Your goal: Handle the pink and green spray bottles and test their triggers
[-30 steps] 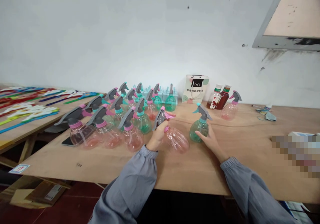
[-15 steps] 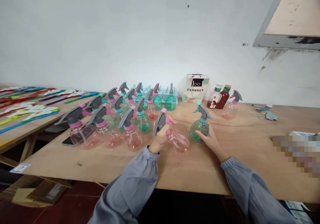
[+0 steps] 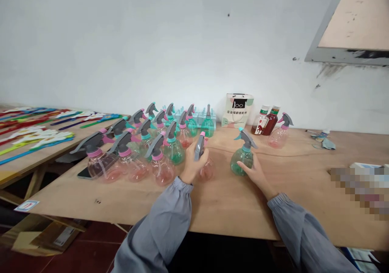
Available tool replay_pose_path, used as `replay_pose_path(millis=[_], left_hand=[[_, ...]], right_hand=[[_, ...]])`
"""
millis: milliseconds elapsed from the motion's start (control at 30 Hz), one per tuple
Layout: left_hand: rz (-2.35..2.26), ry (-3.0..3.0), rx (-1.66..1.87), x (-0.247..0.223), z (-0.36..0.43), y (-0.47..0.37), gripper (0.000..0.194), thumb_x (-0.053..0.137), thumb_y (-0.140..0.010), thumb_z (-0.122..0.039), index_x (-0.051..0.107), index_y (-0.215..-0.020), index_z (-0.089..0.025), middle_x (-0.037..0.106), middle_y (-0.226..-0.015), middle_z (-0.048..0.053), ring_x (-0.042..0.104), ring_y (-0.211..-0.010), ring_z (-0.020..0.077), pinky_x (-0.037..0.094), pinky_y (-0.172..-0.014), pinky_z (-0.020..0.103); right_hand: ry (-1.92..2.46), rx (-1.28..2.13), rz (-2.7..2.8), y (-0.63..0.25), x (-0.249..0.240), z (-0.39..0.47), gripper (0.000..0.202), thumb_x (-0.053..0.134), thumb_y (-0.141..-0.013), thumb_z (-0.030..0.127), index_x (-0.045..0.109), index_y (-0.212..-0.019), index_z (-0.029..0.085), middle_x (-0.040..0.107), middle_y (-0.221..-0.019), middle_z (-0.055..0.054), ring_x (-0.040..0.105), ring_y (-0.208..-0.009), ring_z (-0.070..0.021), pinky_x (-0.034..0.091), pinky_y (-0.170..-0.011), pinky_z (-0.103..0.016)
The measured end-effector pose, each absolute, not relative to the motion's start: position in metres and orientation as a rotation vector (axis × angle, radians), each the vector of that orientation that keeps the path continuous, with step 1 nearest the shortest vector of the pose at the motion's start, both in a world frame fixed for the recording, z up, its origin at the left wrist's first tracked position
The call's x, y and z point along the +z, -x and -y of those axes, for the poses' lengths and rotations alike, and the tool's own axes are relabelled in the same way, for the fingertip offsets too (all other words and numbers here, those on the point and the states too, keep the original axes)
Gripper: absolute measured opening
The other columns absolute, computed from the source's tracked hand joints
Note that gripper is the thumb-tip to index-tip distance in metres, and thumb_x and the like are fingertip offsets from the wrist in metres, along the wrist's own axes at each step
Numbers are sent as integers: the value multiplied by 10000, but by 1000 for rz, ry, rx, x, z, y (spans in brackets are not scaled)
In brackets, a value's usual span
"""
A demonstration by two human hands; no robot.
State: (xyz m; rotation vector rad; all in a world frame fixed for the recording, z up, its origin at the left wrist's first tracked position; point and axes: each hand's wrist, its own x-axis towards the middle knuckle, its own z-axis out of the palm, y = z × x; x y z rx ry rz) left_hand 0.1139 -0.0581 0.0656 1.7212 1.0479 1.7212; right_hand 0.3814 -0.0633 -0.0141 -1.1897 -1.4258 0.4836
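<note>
My left hand (image 3: 193, 162) is wrapped round the neck of a pink spray bottle (image 3: 207, 170), which stands upright on the wooden table (image 3: 231, 208) with its grey head turned nearly end-on. To the right, my right hand (image 3: 257, 171) holds the side of a green spray bottle (image 3: 237, 160), thumb in front and the other fingers hidden behind it. That bottle's blue-tipped nozzle points up and left. Left of my hands stand several pink and green spray bottles in rows, the nearest a pink one (image 3: 162, 171).
Behind stand a paper bag (image 3: 237, 112), two dark red bottles (image 3: 270, 121) and another pink spray bottle (image 3: 278, 137). A phone (image 3: 83, 173) lies at the left among the bottles. Colourful strips (image 3: 39, 137) cover the left table. Small items (image 3: 328, 143) lie at the right.
The pink bottle in my left hand has turned and come from tilted to upright, and my left hand has rotated with it. My right hand stays on the green bottle.
</note>
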Motion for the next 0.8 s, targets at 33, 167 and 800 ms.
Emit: replay_pose_path(millis=[33,167,800], left_hand=[[-1076,-1726,1733,63,55,-116,262,656,-702,-185,716,-956,-215,548,-641,-49,478,-585,115,399,-644,245],[-1212,-1673,1704,47,46,-129,164,722,-689,-248,686,-846,-223,614,-689,-13,578,-687,171,439,-748,287],[-1741,-1824,1289,11,-20,-142,797,554,-913,-531,230,-1533,-149,385,-1515,274,360,-1454,404,289,-1146,563]], right_hand=[[1194,479,1427,-382,-15,63,783,786,-713,599,476,-1350,263,594,-1375,-130,572,-1292,-332,446,-1114,-573],[1193,473,1427,-382,-16,62,762,782,-714,606,489,-1327,262,609,-1352,-127,593,-1262,-326,460,-1101,-566],[1186,468,1424,-377,-18,60,798,781,-685,647,482,-1304,243,593,-1358,-150,583,-1264,-335,447,-1101,-561]])
